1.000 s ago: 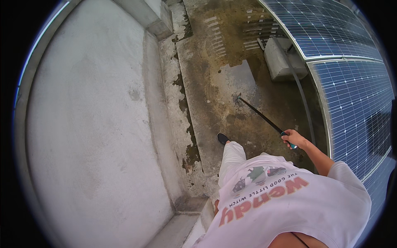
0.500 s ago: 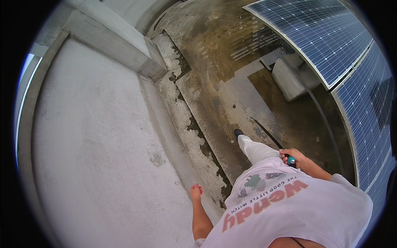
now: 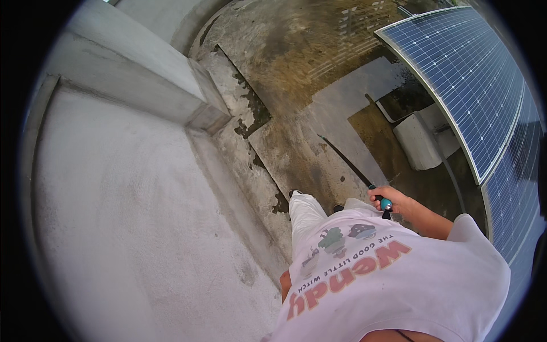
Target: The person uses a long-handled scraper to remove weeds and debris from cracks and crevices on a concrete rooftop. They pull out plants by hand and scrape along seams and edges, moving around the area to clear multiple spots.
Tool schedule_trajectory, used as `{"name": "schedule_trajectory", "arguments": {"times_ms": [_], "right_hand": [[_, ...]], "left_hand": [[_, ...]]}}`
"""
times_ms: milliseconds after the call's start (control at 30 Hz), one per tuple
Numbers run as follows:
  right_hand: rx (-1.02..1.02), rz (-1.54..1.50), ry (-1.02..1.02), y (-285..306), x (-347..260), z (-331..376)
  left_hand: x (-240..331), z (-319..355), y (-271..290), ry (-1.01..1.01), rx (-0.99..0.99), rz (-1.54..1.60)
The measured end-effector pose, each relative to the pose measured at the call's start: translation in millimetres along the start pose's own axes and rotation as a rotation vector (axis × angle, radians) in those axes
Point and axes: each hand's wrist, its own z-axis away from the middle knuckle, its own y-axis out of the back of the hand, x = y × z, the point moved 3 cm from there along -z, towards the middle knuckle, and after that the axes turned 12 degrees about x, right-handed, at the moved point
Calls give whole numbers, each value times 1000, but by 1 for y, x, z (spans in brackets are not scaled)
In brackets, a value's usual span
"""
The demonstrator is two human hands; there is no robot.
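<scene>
My right hand (image 3: 383, 197) is closed around the teal and black handle of a spray wand (image 3: 348, 163). The wand's thin black tube slants forward and left over the wet floor, ending in a small teal tip. Low at my left side, beside the shirt, only a patch of skin of my left arm or hand (image 3: 286, 284) shows. Its fingers are hidden, and I see nothing held there. To the right of the wand, dark-blue solar panels (image 3: 456, 74) in pale frames stand over the floor.
A pale wall (image 3: 131, 194) fills the left, with a concrete beam (image 3: 131, 85) jutting across it. A broken concrete strip (image 3: 250, 134) runs along its foot. Puddled water covers the floor (image 3: 285, 74). A concrete block (image 3: 419, 142) and a grey hose or pipe (image 3: 451, 171) lie beside the panels.
The wand and right hand have shifted left and up in view, the wand tip farther forward. My left hand has drawn back beside the shirt. My legs have stepped.
</scene>
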Motion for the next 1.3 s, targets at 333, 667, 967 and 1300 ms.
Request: {"name": "schedule_trajectory", "arguments": {"times_ms": [333, 667, 967, 1300], "right_hand": [[108, -245, 40, -208, -165, -78], [60, -652, 128, -296, -360, -177], [104, -627, 190, -354, -643, -252], [157, -723, 225, -399, -912, -367]], "left_hand": [[230, -260, 90, 410, -44, 211], [796, -441, 128, -392, 15, 225], [887, -480, 58, -507, -377, -266], [1278, -480, -9, -597, -516, 90]]}}
